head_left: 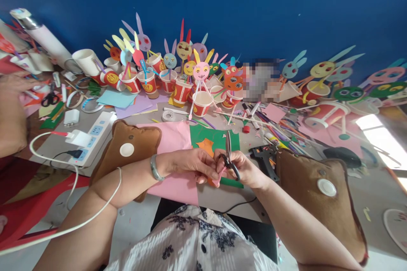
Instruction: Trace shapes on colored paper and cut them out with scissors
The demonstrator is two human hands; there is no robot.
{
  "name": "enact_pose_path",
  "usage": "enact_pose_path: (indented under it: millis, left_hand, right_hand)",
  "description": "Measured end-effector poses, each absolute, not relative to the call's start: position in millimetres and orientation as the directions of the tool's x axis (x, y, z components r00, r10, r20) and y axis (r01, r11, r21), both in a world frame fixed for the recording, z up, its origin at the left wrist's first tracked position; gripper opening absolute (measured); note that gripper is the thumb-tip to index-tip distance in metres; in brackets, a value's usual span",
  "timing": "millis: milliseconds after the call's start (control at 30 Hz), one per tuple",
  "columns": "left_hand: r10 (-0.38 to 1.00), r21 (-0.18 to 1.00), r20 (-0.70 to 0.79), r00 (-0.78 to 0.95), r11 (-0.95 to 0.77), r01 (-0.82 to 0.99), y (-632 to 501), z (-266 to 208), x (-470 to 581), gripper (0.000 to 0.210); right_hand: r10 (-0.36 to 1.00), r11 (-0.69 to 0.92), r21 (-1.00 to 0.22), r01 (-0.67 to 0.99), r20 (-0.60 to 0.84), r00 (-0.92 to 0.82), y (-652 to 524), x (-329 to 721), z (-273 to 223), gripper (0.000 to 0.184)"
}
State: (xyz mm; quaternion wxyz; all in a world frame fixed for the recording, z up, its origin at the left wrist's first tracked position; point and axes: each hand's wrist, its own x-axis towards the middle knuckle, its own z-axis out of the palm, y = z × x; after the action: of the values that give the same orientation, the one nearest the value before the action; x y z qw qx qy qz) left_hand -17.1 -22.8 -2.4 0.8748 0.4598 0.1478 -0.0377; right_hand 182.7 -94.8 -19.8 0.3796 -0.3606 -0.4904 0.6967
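My left hand (205,166) pinches a small piece of pink paper (218,176) near the table's front edge. Black-handled scissors (228,148) are in my right hand (243,168), their blades pointing up and away from the pink piece. Both hands are close together, almost touching. Below them lie a green paper sheet (230,135), an orange paper scrap (205,145) and a large pink sheet (173,135). My fingers partly hide the orange scrap.
Brown cushions (136,135) flank my arms. A glue gun (265,159) lies by my right hand. Several paper cups (202,103) with paper rabbit faces line the blue wall. A power strip (95,135) and white cable are left. Another person's arm (12,114) reaches in at far left.
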Motion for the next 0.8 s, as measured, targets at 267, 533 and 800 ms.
enact_pose_path:
  millis: [267, 533, 800]
  left_hand:
    - [0.405, 0.882, -0.342, 0.848, 0.45, 0.141, -17, -9, -13, 0.035]
    - [0.609, 0.978, -0.185, 0.771, 0.191, 0.083, -15, -9, -13, 0.03]
    - [0.697, 0.977, -0.107, 0.709, -0.058, 0.204, -22, -11, -11, 0.018]
  right_hand:
    - [0.965, -0.114, -0.993, -0.032, -0.103, -0.241, -89, 182, -14, 0.029]
    - [0.993, -0.107, -0.99, 0.095, -0.111, -0.043, -87, 182, -30, 0.026]
    - [0.997, -0.065, -0.982, 0.177, -0.07, -0.022, -87, 181, -33, 0.024]
